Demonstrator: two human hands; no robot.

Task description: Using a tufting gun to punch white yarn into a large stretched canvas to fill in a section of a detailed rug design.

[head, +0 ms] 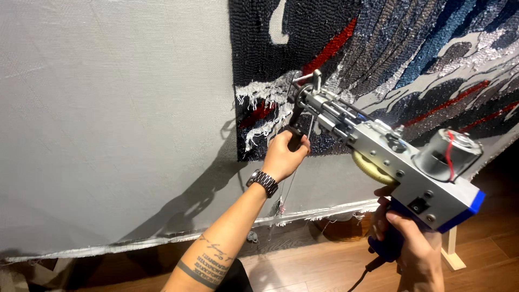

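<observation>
Fingers of both hands grip a tufting gun (378, 157) against grey stretched cloth (108, 119) above wood floor (303, 270)

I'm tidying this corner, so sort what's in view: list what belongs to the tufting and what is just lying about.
In use:
tufting gun, nose against the cloth
left hand on its front handle
right hand on the blue rear grip
stretched grey backing cloth
tufted pattern
yarn strand hanging below the gun

Lying about:
woven basket on the floor
wooden frame foot

wooden floor (324, 265) | woven basket (346, 227) near cloth's lower edge | pale wooden frame foot (452, 254)
</observation>
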